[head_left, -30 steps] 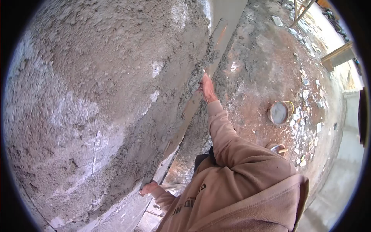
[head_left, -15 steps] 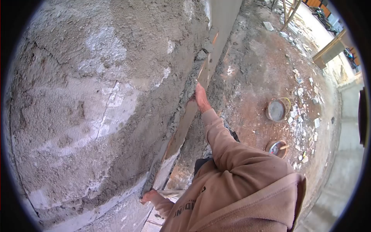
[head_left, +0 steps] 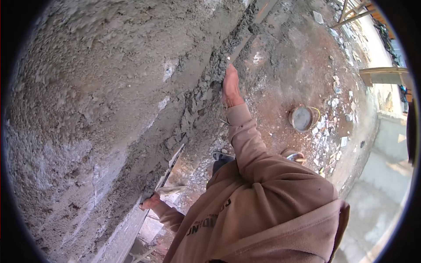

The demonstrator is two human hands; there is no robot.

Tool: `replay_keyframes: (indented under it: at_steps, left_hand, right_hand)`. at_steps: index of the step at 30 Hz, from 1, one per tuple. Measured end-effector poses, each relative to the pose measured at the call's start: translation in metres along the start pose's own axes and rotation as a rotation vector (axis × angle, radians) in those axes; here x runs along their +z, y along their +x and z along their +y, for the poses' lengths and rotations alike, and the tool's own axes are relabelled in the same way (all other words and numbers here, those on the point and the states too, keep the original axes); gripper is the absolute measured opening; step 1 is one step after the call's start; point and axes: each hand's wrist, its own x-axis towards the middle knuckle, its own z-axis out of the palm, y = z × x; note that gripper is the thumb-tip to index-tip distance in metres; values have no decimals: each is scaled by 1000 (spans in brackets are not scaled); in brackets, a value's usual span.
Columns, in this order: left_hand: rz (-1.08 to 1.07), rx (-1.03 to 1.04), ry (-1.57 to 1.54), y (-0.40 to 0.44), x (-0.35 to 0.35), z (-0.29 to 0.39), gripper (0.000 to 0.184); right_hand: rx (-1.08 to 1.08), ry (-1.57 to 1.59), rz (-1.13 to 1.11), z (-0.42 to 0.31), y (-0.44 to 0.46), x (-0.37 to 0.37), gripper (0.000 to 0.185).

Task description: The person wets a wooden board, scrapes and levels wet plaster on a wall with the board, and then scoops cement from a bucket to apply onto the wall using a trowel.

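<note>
Mortar (head_left: 189, 107) cakes the board (head_left: 240, 47) clasped by right hand (head_left: 231, 83) and left hand (head_left: 151, 202).

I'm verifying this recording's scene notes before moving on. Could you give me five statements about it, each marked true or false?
1. The bare left hand and the bare right hand are apart. True.
2. The right hand is at the long, flat, mortar-smeared board. True.
3. The round, brownish bucket with a yellow handle stands on the reddish-brown ground. True.
4. The left hand is nearer the bucket than the right hand is. False: the right hand is nearer.
5. The brown hooded sweatshirt has no lettering. False: dark lettering shows on it.
</note>
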Motion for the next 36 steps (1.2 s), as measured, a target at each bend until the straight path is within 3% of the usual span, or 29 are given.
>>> replay_keyframes:
  at_steps: [3, 7, 9, 12, 13, 16, 18, 22, 28, 32, 36]
  left_hand:
    - [125, -65, -265, -120, 83, 34, 66]
    - [4, -10, -262, -130, 87, 34, 72]
    - [-148, -39, -273, -173, 108, 44, 73]
    - [-159, 36, -396, -146, 92, 33, 67]
    - [-69, 39, -444, -159, 105, 40, 67]
    - [-184, 67, -498, -179, 110, 46, 69]
    - [-32, 117, -485, -171, 110, 42, 69]
    - [52, 97, -518, -169, 103, 65, 65]
    - [141, 112, -476, -102, 39, 118, 64]
    - [93, 144, -489, -82, 26, 126, 62]
    - [71, 163, -470, -90, 29, 129, 61]
  right_hand:
    - [77, -8, -61, -45, 20, 4, 39]
    - [197, -9, -94, -101, 13, 19, 38]
    - [126, 48, -148, -95, 22, 14, 38]
    - [248, -63, -164, -97, 22, 5, 34]
    - [262, -127, -195, -96, 28, 0, 32]
    - [220, -149, -182, -83, 46, -15, 30]
    - [172, -176, -208, -78, 53, -18, 28]
    - [190, -204, -177, -74, 26, -7, 31]
    - [218, -273, -170, -41, -73, 21, 34]
    - [218, -196, -180, -47, -118, 47, 31]
    - [223, -132, -146, -23, -67, 5, 31]
